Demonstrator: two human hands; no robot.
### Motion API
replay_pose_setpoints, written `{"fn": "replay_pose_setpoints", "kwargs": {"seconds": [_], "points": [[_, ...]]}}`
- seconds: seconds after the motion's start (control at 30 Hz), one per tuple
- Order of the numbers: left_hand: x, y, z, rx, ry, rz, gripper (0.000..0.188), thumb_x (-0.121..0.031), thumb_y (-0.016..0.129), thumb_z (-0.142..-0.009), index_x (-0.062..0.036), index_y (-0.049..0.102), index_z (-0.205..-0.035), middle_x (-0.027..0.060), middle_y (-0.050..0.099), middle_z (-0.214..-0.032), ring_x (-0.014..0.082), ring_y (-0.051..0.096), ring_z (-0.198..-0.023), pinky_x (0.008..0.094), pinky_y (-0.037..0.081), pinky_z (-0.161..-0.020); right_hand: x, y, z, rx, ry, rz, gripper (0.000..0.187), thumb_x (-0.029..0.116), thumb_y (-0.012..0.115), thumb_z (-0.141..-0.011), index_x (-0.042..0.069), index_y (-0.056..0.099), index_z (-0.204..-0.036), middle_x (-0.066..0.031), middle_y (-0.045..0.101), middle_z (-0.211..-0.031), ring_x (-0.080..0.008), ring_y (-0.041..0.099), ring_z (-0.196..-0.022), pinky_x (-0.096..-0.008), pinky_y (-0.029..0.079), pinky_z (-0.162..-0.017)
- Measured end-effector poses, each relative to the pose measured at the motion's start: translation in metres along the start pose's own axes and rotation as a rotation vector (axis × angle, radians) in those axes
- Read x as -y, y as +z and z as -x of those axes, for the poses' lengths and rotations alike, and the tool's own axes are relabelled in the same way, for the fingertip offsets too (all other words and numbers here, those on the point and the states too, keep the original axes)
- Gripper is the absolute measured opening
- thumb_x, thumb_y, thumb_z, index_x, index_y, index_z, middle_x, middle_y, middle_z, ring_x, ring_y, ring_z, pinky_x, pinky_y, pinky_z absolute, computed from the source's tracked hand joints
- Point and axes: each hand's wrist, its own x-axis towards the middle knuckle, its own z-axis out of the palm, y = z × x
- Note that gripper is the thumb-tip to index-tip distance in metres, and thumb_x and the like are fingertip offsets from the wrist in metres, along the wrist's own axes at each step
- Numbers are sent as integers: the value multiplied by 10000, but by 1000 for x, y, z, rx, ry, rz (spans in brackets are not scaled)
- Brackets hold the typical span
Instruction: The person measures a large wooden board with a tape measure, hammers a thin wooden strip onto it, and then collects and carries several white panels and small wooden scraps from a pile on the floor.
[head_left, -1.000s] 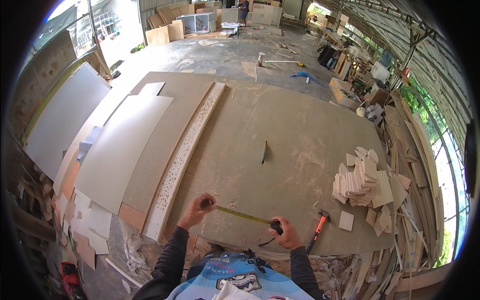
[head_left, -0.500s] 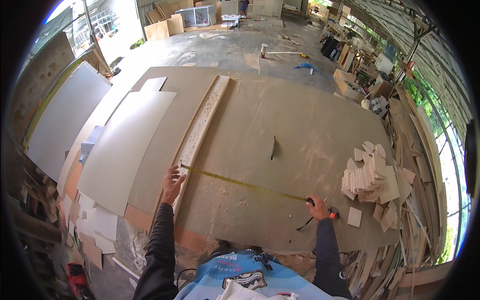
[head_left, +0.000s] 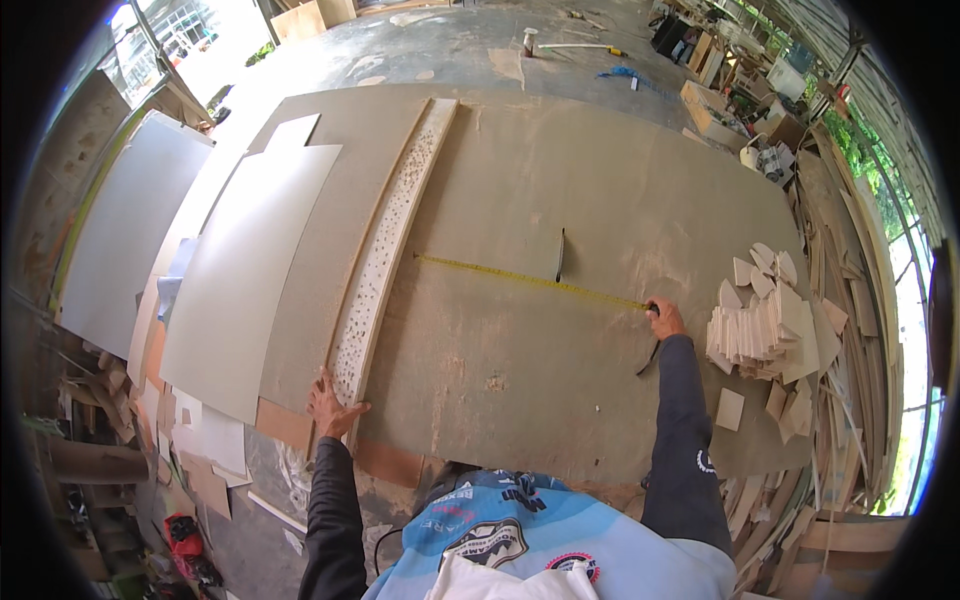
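My right hand (head_left: 668, 320) is closed around a dark tape measure, with a black strap hanging below. Its yellow blade (head_left: 520, 278) stretches left across the big brown sheet (head_left: 520, 380). The blade's free end lies right of a long, white speckled board (head_left: 375, 275) with wooden edges, apart from it. My left hand (head_left: 335, 405) spreads over that board's near end, thumb at the right edge and fingers toward the left. A thin dark tool (head_left: 561, 255), its kind unclear, lies by the middle of the blade.
Pale panels (head_left: 250, 270) lie on the left. A stack of cut wood pieces (head_left: 765, 325) sits at the right, beside a small loose rectangle (head_left: 730, 408). Long wood offcuts (head_left: 845, 300) line the right side. Beyond the sheet, a yellow-ended stick (head_left: 580, 47) lies on the floor.
My left hand has moved from the tape's end down to the speckled board's near end. The tape's free end has left the board, and my right hand has shifted right and farther away.
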Motion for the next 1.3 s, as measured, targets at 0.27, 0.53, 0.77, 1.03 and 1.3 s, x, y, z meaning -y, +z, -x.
{"fn": "replay_pose_setpoints", "kwargs": {"seconds": [0.27,0.53,0.77,1.03,1.3], "points": [[10,13,-12,-26,64,-13,1266,-365,885,-547,-22,172,-1536,226,397,-1360,407,382,-1264,495,299,-1068,-22,17,-37,15,1,9,208,51,654,-857,31,621,-1062,-166,648,-1066,-340,601,-1032,-406,458,-915],[9,14,-12,-19,75,-37,1249,-374,863,-564,-21,165,-1537,258,390,-1368,426,390,-1249,490,307,-1067,4,17,-51,79,49,91,205,110,639,-896,56,613,-1092,-139,620,-1144,-326,539,-1122,-419,433,-979],[12,15,-13,-6,80,-55,1246,-363,845,-584,-48,124,-1550,281,362,-1401,441,363,-1282,526,278,-1078,22,21,-46,47,29,110,204,142,621,-918,95,597,-1116,-106,584,-1132,-312,514,-1128,-444,425,-993],[11,16,-14,-40,89,-90,1232,-364,849,-582,-25,157,-1544,221,410,-1322,396,393,-1225,491,332,-1041,28,28,-40,3,22,174,213,190,612,-936,138,598,-1142,-69,561,-1148,-288,491,-1169,-515,416,-1001],[9,14,-14,-41,93,-69,1231,-364,857,-563,-34,186,-1541,225,431,-1310,400,415,-1211,482,351,-1028,25,35,-35,-52,-1,206,219,191,602,-945,134,602,-1157,-72,560,-1169,-288,483,-1177,-513,422,-996]]}}
